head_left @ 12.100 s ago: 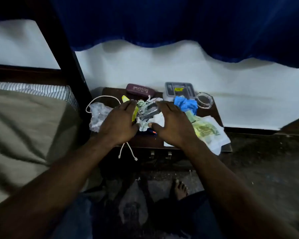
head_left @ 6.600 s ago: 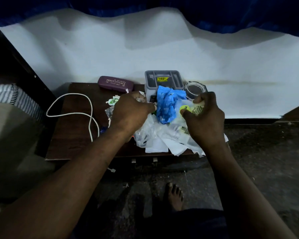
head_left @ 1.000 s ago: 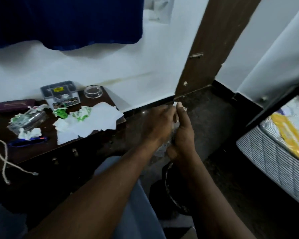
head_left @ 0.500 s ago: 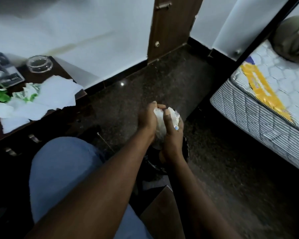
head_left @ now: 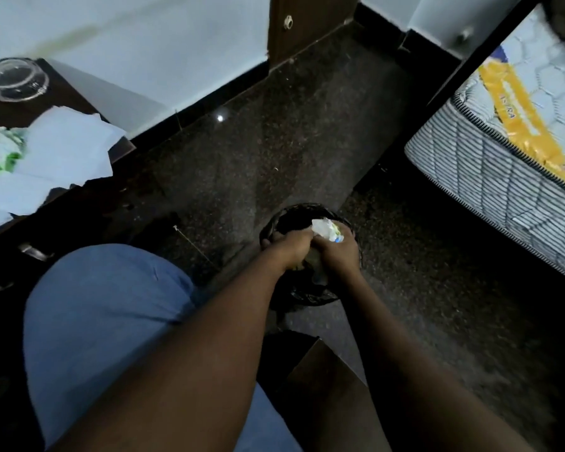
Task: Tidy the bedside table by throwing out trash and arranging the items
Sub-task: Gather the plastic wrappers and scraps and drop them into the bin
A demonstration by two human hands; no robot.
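A crumpled wad of plastic trash, white with yellow and blue bits, is pressed between both my hands. My left hand and my right hand are closed on it, low over the mouth of a black round bin standing on the dark floor. The bedside table shows at the far left, with white papers, a green-and-white wrapper and a clear round glass dish lying on it.
A mattress with a yellow label fills the right side behind a dark bed post. A wooden door frame stands at the back. My blue-clad knee is at lower left, a brown cardboard flap beneath my arms.
Both hands have dropped with the trash wad from above the bin down to its mouth. The view has tilted further down and right, leaving less of the table in sight.
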